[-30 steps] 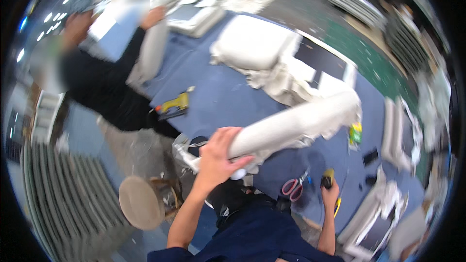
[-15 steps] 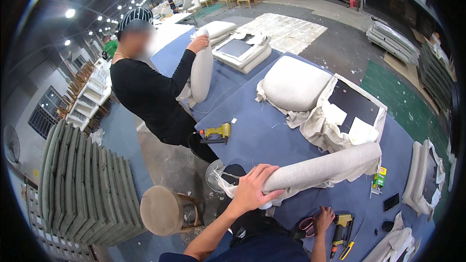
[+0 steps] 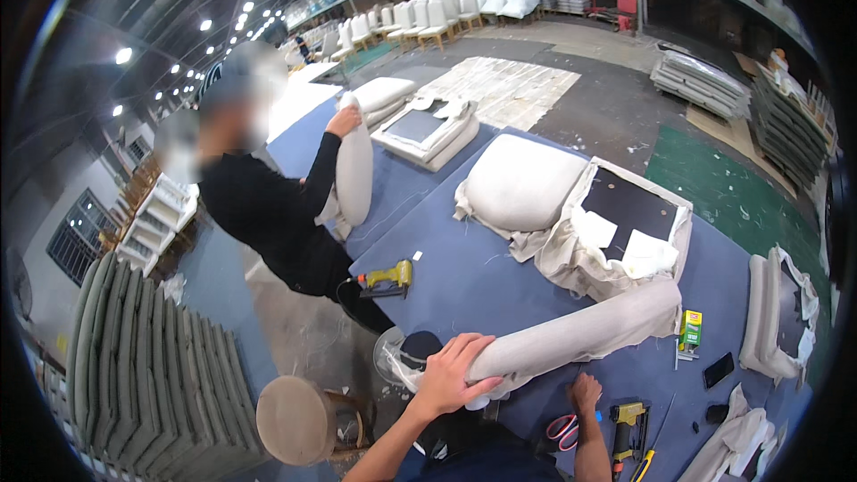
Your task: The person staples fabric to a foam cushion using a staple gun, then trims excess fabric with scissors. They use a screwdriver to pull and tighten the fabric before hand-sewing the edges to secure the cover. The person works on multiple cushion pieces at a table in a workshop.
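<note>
A beige fabric-covered cushion [image 3: 580, 326] stands on its long edge across the near side of the blue-topped table [image 3: 446, 281]. My left hand [image 3: 455, 377] grips its left end, thumb on the near face and fingers over the top. Loose fabric and threads hang below that end. My right hand [image 3: 585, 394] is closed just in front of the cushion's lower edge; whatever it may hold is hidden. Beside that wrist lie scissors with red handles [image 3: 562, 430]. A yellow and black staple gun [image 3: 628, 433] and a yellow-handled screwdriver [image 3: 643, 466] lie to its right.
Another staple gun [image 3: 389, 279] lies at the table's left edge. Beyond my cushion are a covered seat [image 3: 522, 180] and an open-backed panel [image 3: 629, 205]. A green box [image 3: 690, 330] and phone [image 3: 719, 370] lie right. A co-worker [image 3: 268, 214] handles a cushion; a stool [image 3: 295, 419] stands left.
My right hand has drawn away from the scissors and its fingers have curled closed. My left hand keeps its grip on the cushion. The whole view has shifted slightly.
</note>
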The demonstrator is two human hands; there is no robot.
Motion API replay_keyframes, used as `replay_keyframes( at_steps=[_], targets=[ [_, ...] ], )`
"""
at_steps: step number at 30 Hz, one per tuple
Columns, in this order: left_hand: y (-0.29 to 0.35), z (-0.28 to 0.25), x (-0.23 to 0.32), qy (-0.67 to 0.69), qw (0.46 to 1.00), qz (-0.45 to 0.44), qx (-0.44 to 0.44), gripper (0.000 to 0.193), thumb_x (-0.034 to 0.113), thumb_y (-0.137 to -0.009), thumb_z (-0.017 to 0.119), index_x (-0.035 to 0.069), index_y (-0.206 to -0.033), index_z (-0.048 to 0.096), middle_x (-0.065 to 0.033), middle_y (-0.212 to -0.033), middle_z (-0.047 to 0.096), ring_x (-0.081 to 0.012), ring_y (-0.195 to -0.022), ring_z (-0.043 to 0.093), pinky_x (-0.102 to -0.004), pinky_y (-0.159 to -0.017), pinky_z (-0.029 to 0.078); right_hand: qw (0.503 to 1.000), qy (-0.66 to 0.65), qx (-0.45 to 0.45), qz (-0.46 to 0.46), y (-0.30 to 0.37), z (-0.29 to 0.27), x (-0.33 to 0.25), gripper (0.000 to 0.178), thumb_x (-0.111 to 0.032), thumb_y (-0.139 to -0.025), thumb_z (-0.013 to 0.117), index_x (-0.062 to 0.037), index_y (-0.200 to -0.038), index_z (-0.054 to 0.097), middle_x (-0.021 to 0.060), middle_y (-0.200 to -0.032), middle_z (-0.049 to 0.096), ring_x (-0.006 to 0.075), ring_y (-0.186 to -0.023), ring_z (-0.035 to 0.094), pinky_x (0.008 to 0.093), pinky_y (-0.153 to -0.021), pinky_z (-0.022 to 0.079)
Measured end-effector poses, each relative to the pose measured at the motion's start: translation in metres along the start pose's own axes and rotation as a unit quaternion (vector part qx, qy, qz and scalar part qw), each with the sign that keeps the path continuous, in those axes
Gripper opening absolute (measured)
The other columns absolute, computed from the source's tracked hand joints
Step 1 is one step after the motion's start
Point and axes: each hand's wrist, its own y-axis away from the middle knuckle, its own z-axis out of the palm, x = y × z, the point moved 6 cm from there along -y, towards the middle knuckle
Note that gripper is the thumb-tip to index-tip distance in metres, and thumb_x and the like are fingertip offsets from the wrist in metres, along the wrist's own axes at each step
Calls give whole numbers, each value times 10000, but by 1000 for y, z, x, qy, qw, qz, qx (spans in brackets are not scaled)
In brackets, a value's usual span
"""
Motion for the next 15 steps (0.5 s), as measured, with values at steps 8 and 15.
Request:
replay_keyframes(
  at_steps=[8,15],
  targets=[
    [-16,1,-10,37,999,-14,12,565,379,-807,777,36,-1233,637,-163,-1147,664,-368,-1032,669,-413,-884,535,972,-144,144,121,12,-83,58,439,-437,-917,680,-10,-1017,653,203,-970,706,370,-813,696,522,-711,532],
    [9,26,-68,573,791,-206,-62,480,398,-1059,510,-25,-1267,598,-140,-1180,669,-256,-1103,644,-389,-1000,487,721,-537,408,-157,58,-400,-51,442,-276,-935,662,7,-1273,629,115,-1196,648,190,-1146,584,330,-993,448]
  ],
)
